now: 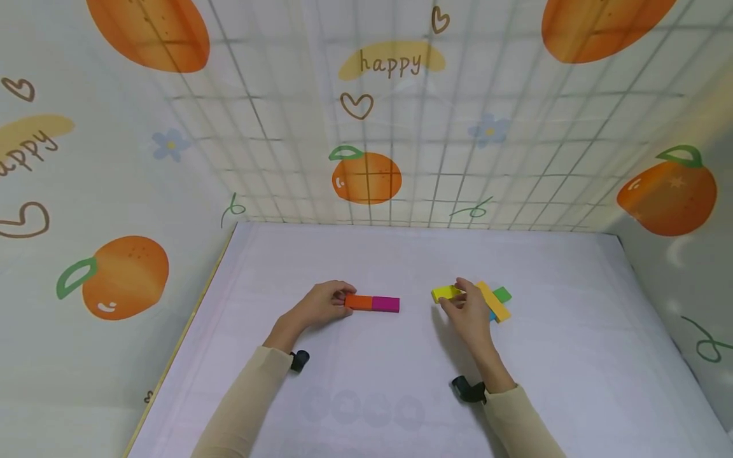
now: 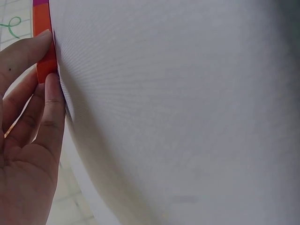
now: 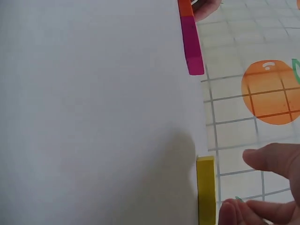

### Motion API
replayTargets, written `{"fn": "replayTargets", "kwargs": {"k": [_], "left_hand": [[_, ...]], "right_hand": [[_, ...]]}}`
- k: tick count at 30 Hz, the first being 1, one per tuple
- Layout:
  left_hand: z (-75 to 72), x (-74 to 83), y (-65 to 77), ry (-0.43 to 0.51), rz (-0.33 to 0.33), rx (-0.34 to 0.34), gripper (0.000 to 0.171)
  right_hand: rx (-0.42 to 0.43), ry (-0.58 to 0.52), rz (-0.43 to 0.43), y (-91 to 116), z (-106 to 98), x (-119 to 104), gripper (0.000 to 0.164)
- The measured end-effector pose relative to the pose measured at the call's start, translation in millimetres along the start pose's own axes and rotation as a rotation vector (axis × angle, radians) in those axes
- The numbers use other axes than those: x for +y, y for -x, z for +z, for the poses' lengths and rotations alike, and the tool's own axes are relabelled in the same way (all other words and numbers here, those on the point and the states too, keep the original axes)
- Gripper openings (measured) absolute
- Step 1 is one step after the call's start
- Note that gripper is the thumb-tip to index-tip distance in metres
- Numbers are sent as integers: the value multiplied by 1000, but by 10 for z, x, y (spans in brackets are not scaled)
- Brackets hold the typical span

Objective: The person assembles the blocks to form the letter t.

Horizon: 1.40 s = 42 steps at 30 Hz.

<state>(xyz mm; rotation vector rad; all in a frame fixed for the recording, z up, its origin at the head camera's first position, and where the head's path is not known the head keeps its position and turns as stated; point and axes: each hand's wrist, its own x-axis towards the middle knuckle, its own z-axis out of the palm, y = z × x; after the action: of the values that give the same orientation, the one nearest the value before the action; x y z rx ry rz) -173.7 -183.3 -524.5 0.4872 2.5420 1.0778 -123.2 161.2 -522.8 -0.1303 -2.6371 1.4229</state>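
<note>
Thumb and fingertips of my left hand [image 1: 322,305] pinch the left end of an orange block [image 1: 359,302], which lies flat on the table. End to end with it, on its right, sits a magenta block [image 1: 386,305]; together they form a straight bar. My right hand [image 1: 472,318] hovers over the near side of a yellow block [image 1: 443,293]. In the right wrist view its thumb [image 3: 265,159] and fingers are spread apart, just beside the yellow block [image 3: 206,190], with nothing between them.
Right of the right hand, an amber block [image 1: 494,302] lies slantwise across a green block [image 1: 502,294] and a blue block [image 1: 492,315], mostly hidden. The white table [image 1: 355,254] ends at a patterned cloth wall [image 1: 286,159] behind, with more cloth at both sides.
</note>
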Motion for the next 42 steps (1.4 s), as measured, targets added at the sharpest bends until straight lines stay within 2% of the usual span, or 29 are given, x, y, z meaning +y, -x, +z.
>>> {"fn": "replayTargets", "kwargs": {"k": [6, 13, 22, 30, 35, 42], "left_hand": [[-8, -3, -4, -5, 0, 0, 40], [-5, 10, 8, -4, -13, -8, 42], [-14, 31, 9, -16, -7, -2, 42], [-14, 25, 14, -11, -5, -4, 42], [-11, 30, 12, -19, -13, -3, 42], [-9, 37, 20, -17, -4, -5, 42]], "right_hand": [[6, 36, 44, -4, 6, 17, 70], [-39, 85, 74, -19, 6, 32, 74], [-82, 163, 64, -92, 39, -50, 82], [-99, 229, 79, -142, 77, -36, 81], [-106, 238, 83, -149, 81, -40, 81], [-99, 229, 33, -140, 76, -32, 79]]}}
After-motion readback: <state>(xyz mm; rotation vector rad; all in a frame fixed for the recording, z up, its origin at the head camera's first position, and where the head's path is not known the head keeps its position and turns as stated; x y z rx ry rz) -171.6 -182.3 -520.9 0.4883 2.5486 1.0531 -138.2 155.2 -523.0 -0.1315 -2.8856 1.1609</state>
